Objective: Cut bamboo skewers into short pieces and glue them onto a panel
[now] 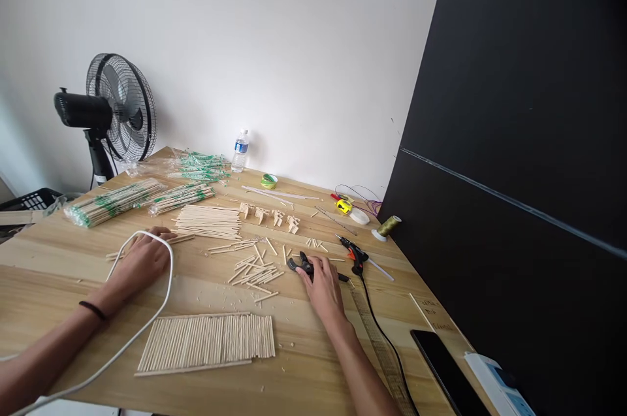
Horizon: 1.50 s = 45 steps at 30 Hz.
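My left hand (144,258) lies at the left with its fingers curled down over a few thin wooden sticks (183,238), whose ends poke out on both sides. Part of its grip is hidden under the hand. My right hand (323,282) is closed around the handles of black cutting pliers (304,264), jaws pointing left. Just left of the pliers, short cut stick pieces (257,274) are scattered. A flat panel of sticks set side by side (208,339) lies nearest me, with longer strips along its edges.
A white cable (169,272) loops over my left forearm. Loose long sticks (208,221), small stick assemblies (277,217) and wrapped stick bundles (115,200) lie farther back. To the right are a glue gun (357,256), ruler (377,337), phone (448,370) and power strip (497,383).
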Available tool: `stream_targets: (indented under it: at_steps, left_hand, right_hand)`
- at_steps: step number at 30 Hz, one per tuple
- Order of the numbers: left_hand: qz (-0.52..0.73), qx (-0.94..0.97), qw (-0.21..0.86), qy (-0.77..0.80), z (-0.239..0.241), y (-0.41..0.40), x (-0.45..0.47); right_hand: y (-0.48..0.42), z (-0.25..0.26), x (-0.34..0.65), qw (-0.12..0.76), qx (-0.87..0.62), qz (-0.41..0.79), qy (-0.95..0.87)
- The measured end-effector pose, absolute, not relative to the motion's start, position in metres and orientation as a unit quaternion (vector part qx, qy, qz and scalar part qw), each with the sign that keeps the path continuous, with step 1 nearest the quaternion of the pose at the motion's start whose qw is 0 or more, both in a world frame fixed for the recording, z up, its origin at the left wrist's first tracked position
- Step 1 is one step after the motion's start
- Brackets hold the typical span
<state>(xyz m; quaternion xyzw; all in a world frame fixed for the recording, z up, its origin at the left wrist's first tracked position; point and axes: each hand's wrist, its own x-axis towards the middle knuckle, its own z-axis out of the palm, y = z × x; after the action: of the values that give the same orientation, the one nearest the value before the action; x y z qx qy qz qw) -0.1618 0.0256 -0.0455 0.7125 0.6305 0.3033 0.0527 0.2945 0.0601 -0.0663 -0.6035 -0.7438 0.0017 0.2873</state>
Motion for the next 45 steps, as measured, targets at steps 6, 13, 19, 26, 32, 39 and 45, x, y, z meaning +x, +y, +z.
stream_targets:
  at_steps: [6, 13, 19, 26, 32, 39, 45]
  left_hand:
    - [0.262, 0.803, 0.092, 0.527, -0.037, -0.035, -0.087]
    - [0.157, 0.903, 0.152, 0.37, -0.045, -0.064, -0.017]
    - [0.2, 0.902, 0.168, 0.345, -0.051, -0.055, -0.006]
    - [0.249, 0.889, 0.164, 0.347, -0.06, -0.05, -0.019]
    - [0.16, 0.908, 0.172, 0.347, -0.036, -0.036, -0.042]
    - [0.146, 0.92, 0.225, 0.284, -0.028, -0.012, -0.027]
    - [0.135, 0.91, 0.279, 0.276, -0.022, -0.008, -0.029]
  right_hand:
    - [0.015, -0.044, 0.257, 0.28, -0.522, 0.098, -0.799]
    - [-0.01, -0.045, 0.242, 0.251, -0.482, 0.168, -0.823]
    - [-0.003, -0.044, 0.239, 0.248, -0.487, 0.164, -0.821]
    - [-0.013, -0.042, 0.241, 0.242, -0.518, 0.117, -0.812]
    - [-0.054, -0.054, 0.231, 0.267, -0.579, 0.128, -0.76]
    - [-0.08, -0.046, 0.218, 0.286, -0.567, 0.259, -0.728]
    - [-0.081, -0.027, 0.243, 0.225, -0.545, 0.412, -0.695]
